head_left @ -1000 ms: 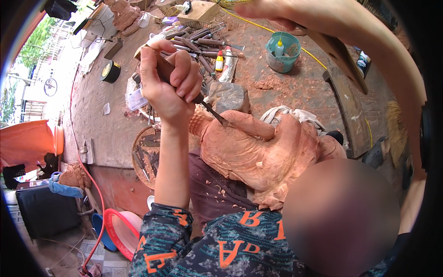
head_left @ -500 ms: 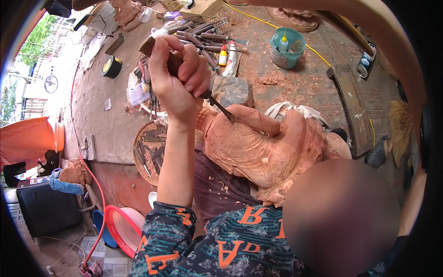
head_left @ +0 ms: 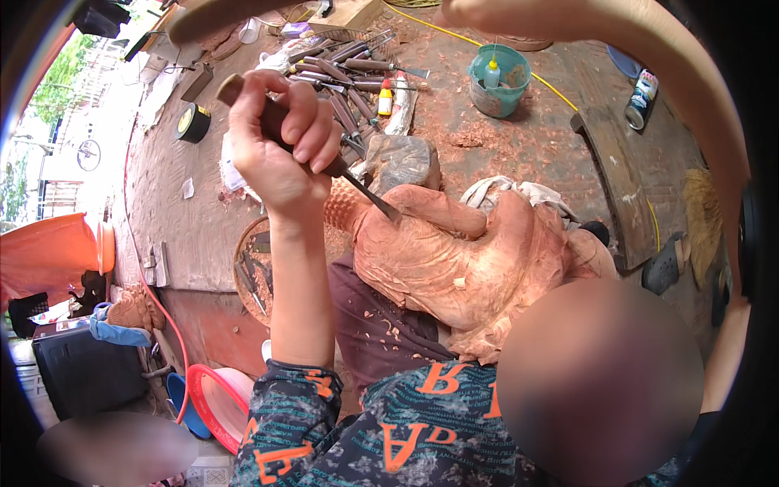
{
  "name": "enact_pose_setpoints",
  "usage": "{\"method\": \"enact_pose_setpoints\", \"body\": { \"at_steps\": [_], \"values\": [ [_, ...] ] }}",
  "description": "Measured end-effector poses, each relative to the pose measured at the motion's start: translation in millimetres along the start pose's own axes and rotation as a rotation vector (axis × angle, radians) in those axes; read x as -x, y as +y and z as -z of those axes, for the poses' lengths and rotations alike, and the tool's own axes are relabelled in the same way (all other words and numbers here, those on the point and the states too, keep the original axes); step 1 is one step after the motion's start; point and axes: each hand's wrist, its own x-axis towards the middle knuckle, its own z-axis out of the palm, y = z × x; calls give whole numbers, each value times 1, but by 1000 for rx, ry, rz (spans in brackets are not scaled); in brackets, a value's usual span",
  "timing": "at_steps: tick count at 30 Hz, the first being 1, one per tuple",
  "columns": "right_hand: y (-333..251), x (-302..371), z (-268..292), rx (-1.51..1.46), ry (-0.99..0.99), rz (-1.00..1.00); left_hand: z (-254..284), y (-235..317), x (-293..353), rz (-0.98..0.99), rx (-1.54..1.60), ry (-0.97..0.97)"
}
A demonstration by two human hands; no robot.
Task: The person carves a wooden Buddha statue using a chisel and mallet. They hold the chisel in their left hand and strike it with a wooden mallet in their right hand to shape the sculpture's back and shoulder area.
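My left hand (head_left: 284, 150) is wrapped round the brown wooden handle of a carving chisel (head_left: 369, 193). The chisel slants down to the right, its metal tip at the shoulder of a reddish carved wooden figure (head_left: 462, 260). That figure lies across my lap, its knobbly head (head_left: 342, 204) to the left, partly behind my wrist. Along the top edge, my right hand (head_left: 475, 11) is largely cut off, its fingers hidden. A blurred brown wooden mallet (head_left: 235, 18) reaches left from that side; the grip itself is out of the picture.
Several chisels (head_left: 345, 69) lie beyond my left hand, near a grey stone block (head_left: 403, 162). A green bucket (head_left: 497, 91) holds a bottle. A round tray (head_left: 243, 280) with tools is at left, a plank (head_left: 608, 174) and spray can (head_left: 641, 101) at right. Wood chips litter the floor.
My left hand and the chisel have shifted slightly left in view, baring more of the figure's knobbly head. The mallet reaches further into view at the top left, and my right arm has moved.
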Motion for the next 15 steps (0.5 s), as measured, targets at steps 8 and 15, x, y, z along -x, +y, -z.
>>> {"method": "enact_pose_setpoints", "body": {
  "at_steps": [8, 15],
  "values": [
    [-2, -4, 16, -38, -89, -194, -26, -14, 0, -14, -96, -116],
    [7, -13, 12, -100, -113, -53, -25, -11, 0, -28, -209, -37]
  ]
}}
